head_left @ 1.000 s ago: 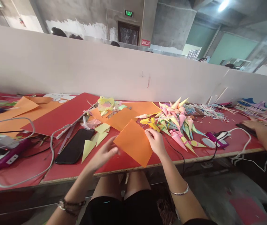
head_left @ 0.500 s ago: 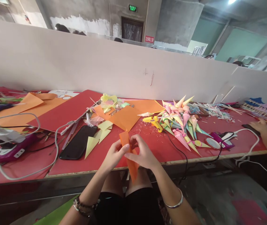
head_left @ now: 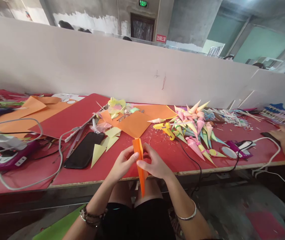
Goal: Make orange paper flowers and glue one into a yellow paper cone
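A long folded strip of orange paper [head_left: 139, 170] hangs over the table's front edge, its lower end above my lap. My left hand [head_left: 126, 161] grips its left side, thumb on the paper. From the right, my right hand [head_left: 154, 161] holds the same strip with thumb and fingers. Just behind its top lies a flat orange sheet [head_left: 134, 124]. Pale yellow paper pieces [head_left: 97, 153] lie to the left of my hands. A yellow glue gun [head_left: 165, 129] rests to the right, beside a pile of pastel paper cones [head_left: 194, 125].
A black phone [head_left: 83, 151] and a purple power strip [head_left: 12, 158] with a white cable are at the left. Another power strip [head_left: 240, 150] and a round mirror [head_left: 229, 152] are at the right. Another person's hand [head_left: 279, 136] is at the far right.
The orange strip has turned narrower and more edge-on between my hands, with a fold showing along it. My hands have shifted slightly to the right.
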A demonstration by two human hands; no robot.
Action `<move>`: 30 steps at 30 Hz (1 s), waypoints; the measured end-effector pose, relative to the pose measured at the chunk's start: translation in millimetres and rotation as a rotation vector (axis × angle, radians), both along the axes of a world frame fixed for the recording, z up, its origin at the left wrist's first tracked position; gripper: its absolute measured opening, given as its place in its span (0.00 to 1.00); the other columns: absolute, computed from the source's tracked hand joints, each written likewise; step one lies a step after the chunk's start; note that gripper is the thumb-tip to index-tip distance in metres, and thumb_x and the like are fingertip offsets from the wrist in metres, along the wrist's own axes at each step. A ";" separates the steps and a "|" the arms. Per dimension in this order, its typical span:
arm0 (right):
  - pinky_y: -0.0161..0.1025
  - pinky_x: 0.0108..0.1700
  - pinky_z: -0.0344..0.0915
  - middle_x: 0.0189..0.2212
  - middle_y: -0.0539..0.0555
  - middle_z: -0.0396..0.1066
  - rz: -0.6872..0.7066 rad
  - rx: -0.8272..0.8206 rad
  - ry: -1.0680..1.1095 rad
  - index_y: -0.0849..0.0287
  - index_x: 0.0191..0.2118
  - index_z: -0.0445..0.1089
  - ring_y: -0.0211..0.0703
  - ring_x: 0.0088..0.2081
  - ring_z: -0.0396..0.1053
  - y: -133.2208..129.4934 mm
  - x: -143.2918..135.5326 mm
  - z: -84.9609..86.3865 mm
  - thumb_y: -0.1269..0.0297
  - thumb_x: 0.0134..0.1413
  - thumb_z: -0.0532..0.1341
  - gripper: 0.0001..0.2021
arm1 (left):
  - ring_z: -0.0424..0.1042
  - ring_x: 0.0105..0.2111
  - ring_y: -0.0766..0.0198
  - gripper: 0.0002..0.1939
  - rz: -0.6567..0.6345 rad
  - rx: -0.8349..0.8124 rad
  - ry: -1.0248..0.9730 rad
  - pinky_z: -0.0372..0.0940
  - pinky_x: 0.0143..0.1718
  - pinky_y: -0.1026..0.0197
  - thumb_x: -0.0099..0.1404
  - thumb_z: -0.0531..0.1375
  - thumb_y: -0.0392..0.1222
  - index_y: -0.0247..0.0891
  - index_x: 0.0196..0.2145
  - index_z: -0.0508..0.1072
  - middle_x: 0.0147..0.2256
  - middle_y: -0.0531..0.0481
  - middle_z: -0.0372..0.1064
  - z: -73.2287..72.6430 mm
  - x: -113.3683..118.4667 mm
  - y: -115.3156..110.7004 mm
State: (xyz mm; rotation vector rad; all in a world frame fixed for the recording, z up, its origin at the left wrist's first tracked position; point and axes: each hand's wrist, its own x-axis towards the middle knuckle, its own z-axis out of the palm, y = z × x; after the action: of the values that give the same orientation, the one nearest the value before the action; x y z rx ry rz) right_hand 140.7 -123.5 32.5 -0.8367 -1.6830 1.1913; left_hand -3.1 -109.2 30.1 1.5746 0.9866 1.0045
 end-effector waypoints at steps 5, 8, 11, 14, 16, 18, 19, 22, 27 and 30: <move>0.33 0.34 0.60 0.27 0.48 0.62 -0.252 0.009 -0.039 0.57 0.30 0.60 0.37 0.31 0.62 10.5 16.2 -2.8 0.63 0.50 0.52 0.04 | 0.67 0.31 0.61 0.19 0.084 -0.085 0.068 0.62 0.35 0.62 0.54 0.53 0.54 0.35 0.28 0.71 0.28 0.49 0.71 -3.9 -15.9 7.1; 0.31 0.24 0.51 0.19 0.44 0.52 -0.510 0.013 -0.127 0.57 0.24 0.54 0.33 0.22 0.54 22.7 36.1 -12.4 0.60 0.49 0.53 0.10 | 0.66 0.28 0.62 0.18 0.199 -0.117 0.181 0.61 0.31 0.63 0.54 0.51 0.53 0.35 0.23 0.69 0.23 0.50 0.68 -8.1 -31.6 16.2; 0.31 0.21 0.47 0.17 0.43 0.51 -0.578 -0.048 -0.200 0.58 0.25 0.55 0.32 0.19 0.50 33.3 52.5 -28.6 0.58 0.49 0.53 0.10 | 0.65 0.24 0.62 0.16 0.317 -0.059 0.613 0.58 0.25 0.64 0.56 0.48 0.48 0.36 0.19 0.65 0.19 0.52 0.63 -13.3 -43.7 20.8; 0.31 0.20 0.48 0.17 0.44 0.59 -0.638 -0.117 -0.249 0.58 0.32 0.59 0.33 0.17 0.52 38.5 58.0 -45.3 0.58 0.47 0.54 0.09 | 0.65 0.25 0.62 0.11 0.398 0.065 1.041 0.57 0.26 0.63 0.57 0.50 0.44 0.37 0.23 0.66 0.24 0.50 0.64 -19.2 -46.6 20.3; 0.31 0.20 0.50 0.18 0.46 0.63 -0.631 -0.154 -0.255 0.58 0.36 0.59 0.34 0.17 0.54 39.5 57.2 -53.0 0.59 0.47 0.54 0.11 | 0.67 0.34 0.57 0.09 0.455 0.231 1.153 0.60 0.32 0.60 0.55 0.53 0.42 0.36 0.32 0.67 0.35 0.45 0.66 -23.0 -43.6 21.0; 0.31 0.20 0.51 0.20 0.47 0.66 -0.624 -0.157 -0.258 0.57 0.38 0.58 0.35 0.17 0.57 40.0 55.4 -57.2 0.59 0.48 0.54 0.12 | 0.63 0.44 0.52 0.19 0.451 0.419 1.179 0.60 0.41 0.56 0.54 0.55 0.38 0.33 0.44 0.64 0.46 0.39 0.61 -26.7 -38.3 25.3; 0.31 0.21 0.52 0.20 0.47 0.66 -0.629 -0.148 -0.265 0.57 0.39 0.58 0.35 0.18 0.58 40.2 54.8 -58.2 0.59 0.48 0.53 0.12 | 0.60 0.47 0.51 0.23 0.399 0.498 1.184 0.59 0.44 0.55 0.54 0.55 0.35 0.32 0.49 0.61 0.49 0.37 0.58 -28.7 -35.2 28.8; 0.31 0.21 0.52 0.20 0.47 0.66 -0.658 -0.122 -0.295 0.57 0.40 0.58 0.36 0.18 0.58 40.3 54.5 -59.7 0.60 0.48 0.53 0.13 | 0.58 0.49 0.54 0.26 0.097 0.631 1.192 0.58 0.47 0.55 0.56 0.50 0.29 0.36 0.54 0.57 0.51 0.41 0.57 -35.4 -25.7 42.0; 0.32 0.23 0.55 0.20 0.46 0.64 -0.688 -0.100 -0.298 0.58 0.44 0.57 0.37 0.21 0.61 32.4 56.5 -64.8 0.60 0.48 0.53 0.16 | 0.61 0.44 0.56 0.19 -0.057 0.608 1.226 0.60 0.43 0.56 0.65 0.46 0.41 0.38 0.52 0.61 0.45 0.43 0.62 -42.3 -13.0 53.9; 0.32 0.24 0.55 0.19 0.46 0.64 -0.697 -0.090 -0.323 0.59 0.44 0.57 0.38 0.22 0.62 23.5 56.0 -67.2 0.62 0.49 0.52 0.15 | 0.61 0.43 0.55 0.19 -0.012 0.587 1.261 0.60 0.40 0.55 0.65 0.47 0.45 0.40 0.52 0.62 0.44 0.43 0.62 -39.1 -6.0 50.0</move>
State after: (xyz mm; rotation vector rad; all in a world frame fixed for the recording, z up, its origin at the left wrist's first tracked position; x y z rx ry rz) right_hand 196.6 -100.0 -34.8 -1.5764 -1.3895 0.6697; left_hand -9.1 -59.2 -9.0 2.8021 1.5474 0.1545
